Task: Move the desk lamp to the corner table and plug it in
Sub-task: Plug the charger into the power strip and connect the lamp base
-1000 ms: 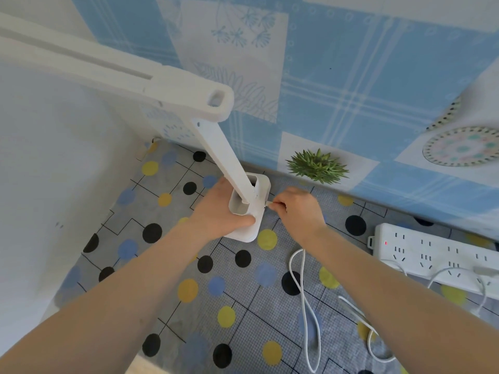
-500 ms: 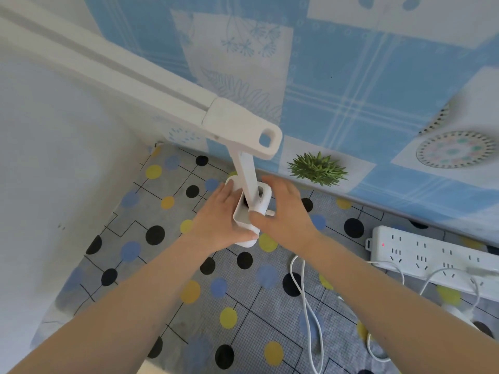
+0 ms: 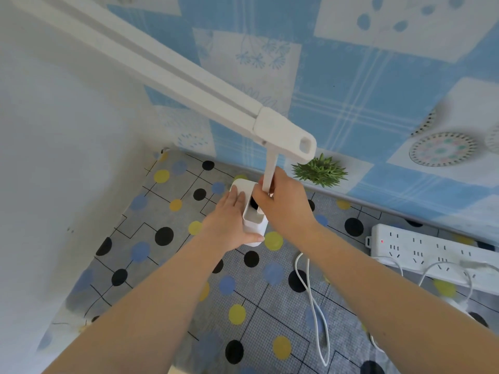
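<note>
A white desk lamp (image 3: 270, 168) stands on the corner table (image 3: 167, 265), which is covered with a grey cloth of black, blue and yellow dots. Its long head bar (image 3: 151, 63) slants up to the upper left. My left hand (image 3: 229, 220) lies with straight fingers against the left side of the lamp's white base (image 3: 253, 225). My right hand (image 3: 280, 203) grips the thin upright stem just above the base. The lamp's white cord (image 3: 314, 306) trails across the cloth toward me. A white power strip (image 3: 421, 247) lies at the right with a red light on.
A small green plant (image 3: 320, 170) stands against the blue patterned wall behind the lamp. A plain white wall closes the table on the left. Another white cord and a plug (image 3: 456, 303) lie in front of the power strip.
The lamp's stem has swung from leaning left to nearly upright. My right hand left the back of the base and now grips the stem; my left hand stays on the base.
</note>
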